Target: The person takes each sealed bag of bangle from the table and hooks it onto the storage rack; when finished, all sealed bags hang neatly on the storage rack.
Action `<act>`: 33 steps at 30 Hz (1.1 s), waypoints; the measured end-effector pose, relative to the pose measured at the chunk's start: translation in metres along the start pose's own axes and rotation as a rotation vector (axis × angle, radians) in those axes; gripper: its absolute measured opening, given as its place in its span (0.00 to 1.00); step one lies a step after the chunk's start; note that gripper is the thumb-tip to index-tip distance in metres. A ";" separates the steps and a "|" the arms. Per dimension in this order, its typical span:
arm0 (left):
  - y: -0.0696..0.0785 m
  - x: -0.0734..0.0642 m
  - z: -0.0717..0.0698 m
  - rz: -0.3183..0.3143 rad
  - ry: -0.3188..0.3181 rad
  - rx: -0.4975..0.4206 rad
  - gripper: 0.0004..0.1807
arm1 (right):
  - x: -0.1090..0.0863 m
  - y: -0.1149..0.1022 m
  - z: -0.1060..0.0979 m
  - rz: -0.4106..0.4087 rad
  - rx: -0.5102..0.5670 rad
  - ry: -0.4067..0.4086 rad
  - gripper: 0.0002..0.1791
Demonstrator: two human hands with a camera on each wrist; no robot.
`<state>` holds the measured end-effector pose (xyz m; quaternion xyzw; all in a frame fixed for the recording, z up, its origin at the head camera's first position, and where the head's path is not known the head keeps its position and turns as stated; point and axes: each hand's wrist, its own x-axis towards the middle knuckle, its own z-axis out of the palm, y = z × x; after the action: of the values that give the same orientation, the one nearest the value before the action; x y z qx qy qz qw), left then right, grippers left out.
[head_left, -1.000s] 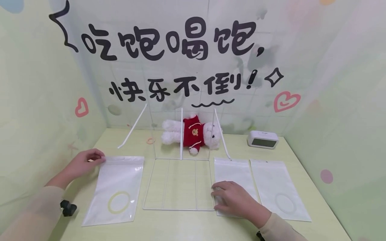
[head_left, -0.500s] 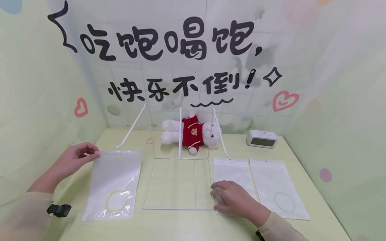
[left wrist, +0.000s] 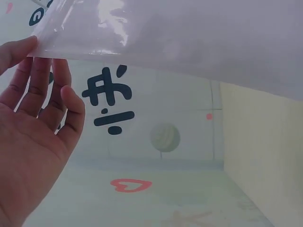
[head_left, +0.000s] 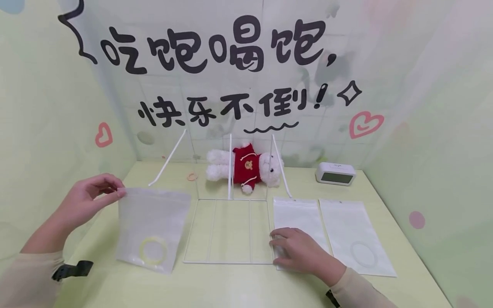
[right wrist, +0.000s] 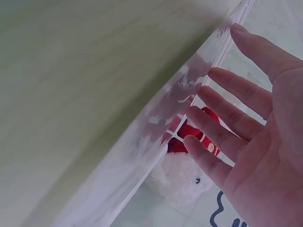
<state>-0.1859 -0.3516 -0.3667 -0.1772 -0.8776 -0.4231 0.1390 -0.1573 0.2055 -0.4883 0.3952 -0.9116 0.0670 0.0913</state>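
My left hand [head_left: 86, 199] pinches the upper left corner of a translucent white zip bag [head_left: 158, 218] between thumb and fingers. A pale yellow ring [head_left: 141, 251] shows near this bag's lower end; whether it is printed or inside, I cannot tell. In the left wrist view the bag [left wrist: 189, 38] spreads out from my fingertips. My right hand [head_left: 302, 252] rests over a second white bag [head_left: 296, 216], its fingers extended and fingertips at the right edge of a white wire rack [head_left: 227, 263]. Three rods rise at the rack's back.
To the right lies a third white bag [head_left: 348, 231] with a faint ring outline. Behind the rack a plush bear [head_left: 240, 173] in a red hoodie lies sideways. A white digital clock [head_left: 336, 174] stands back right. A small orange ring [head_left: 191, 176] lies near the bear's feet.
My left hand has drawn back left and upward, lifting the left bag's top off the table; the bag now hangs tilted. My right hand has stayed at the rack's edge.
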 end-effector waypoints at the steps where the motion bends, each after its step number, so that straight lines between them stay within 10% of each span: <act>1: 0.005 -0.001 0.000 0.019 -0.001 -0.007 0.09 | 0.000 0.000 0.000 0.000 0.001 -0.001 0.22; 7: 0.031 -0.003 -0.006 0.127 -0.018 -0.056 0.15 | 0.001 0.000 0.000 -0.011 0.014 -0.012 0.23; 18: 0.062 0.006 -0.014 0.480 -0.074 -0.412 0.16 | 0.002 -0.002 -0.004 0.003 0.024 -0.026 0.23; 33: 0.105 0.022 -0.022 0.627 0.004 -0.656 0.11 | 0.004 -0.001 -0.004 -0.007 0.004 -0.008 0.24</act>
<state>-0.1583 -0.3044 -0.2719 -0.4684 -0.6008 -0.6166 0.1984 -0.1587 0.2025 -0.4831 0.3990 -0.9103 0.0670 0.0871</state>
